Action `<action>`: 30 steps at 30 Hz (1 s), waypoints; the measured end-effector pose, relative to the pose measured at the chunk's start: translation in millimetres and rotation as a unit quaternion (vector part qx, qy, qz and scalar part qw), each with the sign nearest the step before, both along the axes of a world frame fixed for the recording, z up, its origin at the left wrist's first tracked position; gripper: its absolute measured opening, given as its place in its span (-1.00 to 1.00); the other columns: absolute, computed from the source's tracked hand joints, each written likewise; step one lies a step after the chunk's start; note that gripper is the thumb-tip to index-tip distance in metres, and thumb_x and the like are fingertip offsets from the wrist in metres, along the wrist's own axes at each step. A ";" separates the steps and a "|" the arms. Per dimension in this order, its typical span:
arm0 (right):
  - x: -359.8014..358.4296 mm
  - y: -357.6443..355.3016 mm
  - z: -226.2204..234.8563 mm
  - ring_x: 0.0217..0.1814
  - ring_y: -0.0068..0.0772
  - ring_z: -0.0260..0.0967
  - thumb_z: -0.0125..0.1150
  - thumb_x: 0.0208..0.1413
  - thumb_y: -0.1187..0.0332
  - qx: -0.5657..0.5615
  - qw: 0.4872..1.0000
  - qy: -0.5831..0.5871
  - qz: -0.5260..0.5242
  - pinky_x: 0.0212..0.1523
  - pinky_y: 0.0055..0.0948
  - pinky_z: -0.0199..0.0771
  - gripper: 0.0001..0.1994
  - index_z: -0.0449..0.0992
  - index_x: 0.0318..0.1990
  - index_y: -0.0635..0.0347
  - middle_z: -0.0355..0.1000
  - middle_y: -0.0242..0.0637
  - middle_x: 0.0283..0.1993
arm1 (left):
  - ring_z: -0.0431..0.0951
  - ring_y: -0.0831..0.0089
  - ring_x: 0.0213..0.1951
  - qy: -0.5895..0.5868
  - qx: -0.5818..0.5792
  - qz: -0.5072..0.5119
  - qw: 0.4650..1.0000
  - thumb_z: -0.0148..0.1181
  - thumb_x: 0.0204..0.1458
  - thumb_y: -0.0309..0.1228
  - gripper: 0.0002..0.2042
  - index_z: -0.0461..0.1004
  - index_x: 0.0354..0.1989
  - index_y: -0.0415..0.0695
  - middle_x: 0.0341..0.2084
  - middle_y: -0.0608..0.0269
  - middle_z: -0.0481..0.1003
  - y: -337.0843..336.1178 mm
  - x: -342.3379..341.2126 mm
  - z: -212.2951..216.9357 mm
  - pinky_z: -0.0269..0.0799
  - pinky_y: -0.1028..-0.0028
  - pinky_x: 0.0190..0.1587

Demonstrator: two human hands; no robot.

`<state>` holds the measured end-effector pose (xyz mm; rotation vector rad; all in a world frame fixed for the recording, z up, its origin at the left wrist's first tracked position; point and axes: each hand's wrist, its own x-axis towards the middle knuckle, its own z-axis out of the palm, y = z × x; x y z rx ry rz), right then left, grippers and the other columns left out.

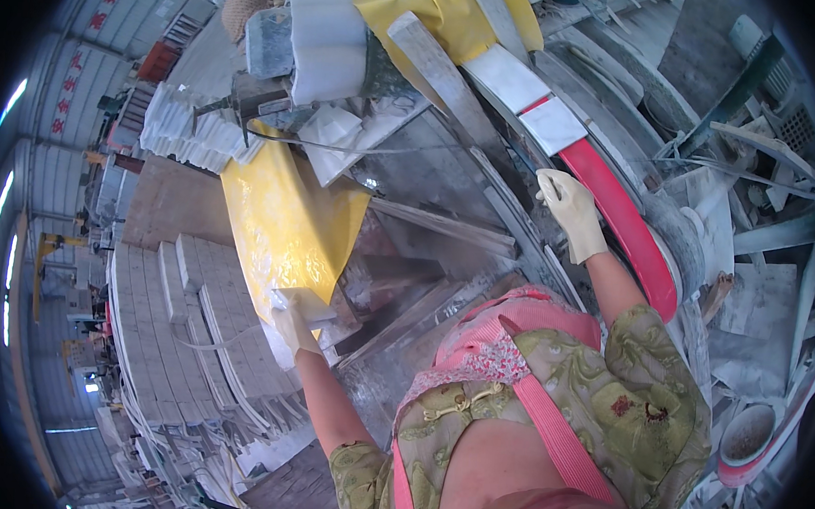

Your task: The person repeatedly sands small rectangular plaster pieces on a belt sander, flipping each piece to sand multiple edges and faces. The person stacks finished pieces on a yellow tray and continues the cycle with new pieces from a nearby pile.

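My left hand (295, 328), in a pale glove, is closed on the end of a small light-grey block (305, 302). That block lies at the lower end of a wet, shiny yellow sheet (289, 225) draped over a support. My right hand (571, 214), also gloved, hovers by a long red strip (616, 224) on a curved bench. Its fingers are curled together, and what they hold, if anything, is too small to make out. Just beyond it, a white rectangular tile (552, 125) sits at the strip's far end, with a second white tile (507, 78) past it.
Stacked grey slabs (216, 309) stand at the left. Thin white slabs (188, 128) and a large pale block (328, 46) lie farther back. Wooden beams (446, 227) cross the gap between the work places. Another yellow sheet (448, 17) covers the bench's far end. A round basin (748, 432) is at right.
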<state>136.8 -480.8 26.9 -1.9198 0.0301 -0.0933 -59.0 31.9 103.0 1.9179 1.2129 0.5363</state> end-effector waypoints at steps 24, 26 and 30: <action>-4.4 0.7 11.6 -0.32 -0.32 0.64 0.21 0.32 0.16 0.002 1.000 -0.018 0.005 -0.25 -0.36 0.56 -0.69 0.63 -0.05 0.23 0.63 -0.13 -0.26 | 0.61 0.01 -0.14 -0.002 0.013 0.016 1.000 0.25 0.03 -0.24 -0.44 0.36 0.07 -0.48 -0.12 -0.26 0.55 -14.6 1.8 9.2 0.51 0.22 -0.04; -5.3 0.1 14.1 -0.32 -0.32 0.64 0.21 0.32 0.16 0.009 1.000 -0.008 0.004 -0.25 -0.36 0.56 -0.69 0.63 -0.05 0.23 0.63 -0.13 -0.26 | 0.60 0.00 -0.14 -0.011 0.015 0.012 1.000 0.23 0.03 -0.24 -0.45 0.37 0.06 -0.47 -0.14 -0.25 0.55 -16.0 1.7 10.1 0.50 0.20 -0.04; -5.1 -0.3 15.4 -0.32 -0.33 0.64 0.20 0.32 0.16 -0.014 1.000 -0.011 0.012 -0.25 -0.37 0.56 -0.69 0.63 -0.04 0.23 0.63 -0.14 -0.25 | 0.58 -0.03 -0.12 0.012 0.025 0.020 0.999 0.20 0.03 -0.22 -0.45 0.37 0.04 -0.48 -0.14 -0.28 0.53 -14.2 1.5 8.3 0.46 0.16 -0.01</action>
